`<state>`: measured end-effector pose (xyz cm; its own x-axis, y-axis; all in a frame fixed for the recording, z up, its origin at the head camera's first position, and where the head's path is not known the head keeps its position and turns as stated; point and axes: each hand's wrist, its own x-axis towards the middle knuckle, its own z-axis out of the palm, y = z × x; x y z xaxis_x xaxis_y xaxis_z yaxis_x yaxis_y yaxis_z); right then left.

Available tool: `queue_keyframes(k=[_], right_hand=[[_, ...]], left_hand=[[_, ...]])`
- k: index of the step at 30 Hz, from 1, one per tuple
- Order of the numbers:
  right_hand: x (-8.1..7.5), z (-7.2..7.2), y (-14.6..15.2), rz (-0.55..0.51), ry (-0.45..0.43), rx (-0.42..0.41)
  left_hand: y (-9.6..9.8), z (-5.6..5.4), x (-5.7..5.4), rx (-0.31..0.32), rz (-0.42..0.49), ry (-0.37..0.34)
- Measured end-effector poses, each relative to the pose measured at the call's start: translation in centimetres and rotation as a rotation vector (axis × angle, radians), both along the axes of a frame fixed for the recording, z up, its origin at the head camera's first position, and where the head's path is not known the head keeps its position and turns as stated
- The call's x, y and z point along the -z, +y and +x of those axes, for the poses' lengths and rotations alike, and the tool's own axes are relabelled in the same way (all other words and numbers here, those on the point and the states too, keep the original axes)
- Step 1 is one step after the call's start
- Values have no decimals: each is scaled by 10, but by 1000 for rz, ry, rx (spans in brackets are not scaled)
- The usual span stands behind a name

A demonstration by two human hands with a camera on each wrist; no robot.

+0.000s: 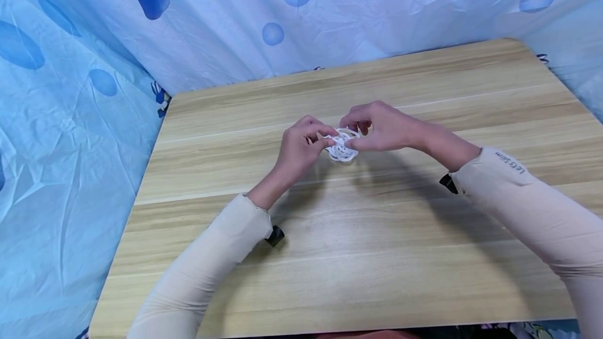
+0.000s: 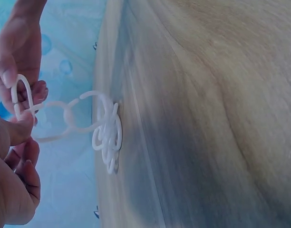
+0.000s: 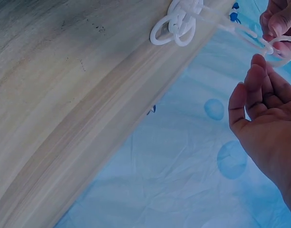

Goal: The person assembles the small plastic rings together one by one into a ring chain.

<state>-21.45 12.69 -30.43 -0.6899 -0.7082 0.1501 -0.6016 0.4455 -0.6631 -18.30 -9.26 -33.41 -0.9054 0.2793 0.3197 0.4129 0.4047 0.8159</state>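
A chain of white plastic links is between the two hands over the table, its lower part bunched in a small heap (image 1: 343,154). My left hand (image 1: 301,143) pinches a link between thumb and index finger. Opposite it, my right hand (image 1: 387,127) holds the end link (image 2: 29,95) between thumb and bent fingers. The left wrist view shows both hands raised above the tabletop, with linked rings running from them down to the pile (image 2: 106,135). Gaps show in some rings. Fingers partly cover the spot where the held links meet.
The wood-grain table (image 1: 377,260) spreads out under both arms. A blue patterned curtain (image 1: 202,30) hangs behind it and along the left side. Each sleeve has a black wrist-camera piece (image 1: 275,236) at its cuff.
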Motion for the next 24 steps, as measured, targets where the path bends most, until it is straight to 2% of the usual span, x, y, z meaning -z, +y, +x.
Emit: queue_keyframes(k=[4, 11, 15, 20, 24], right_hand=[[-1, -2, 6, 11, -12, 28], [-7, -2, 24, 19, -6, 200], [-9, 0, 34, 9, -4, 276], [-7, 0, 41, 16, 3, 315], [-3, 0, 44, 33, 1, 319]], left_hand=[[-3, -2, 0, -42, 0, -52], [-22, -8, 2, -171, 39, -324], [-36, -9, 2, -229, 16, -428], [-55, -8, 6, -258, -114, -464], [-69, -6, 11, -273, -239, -460]])
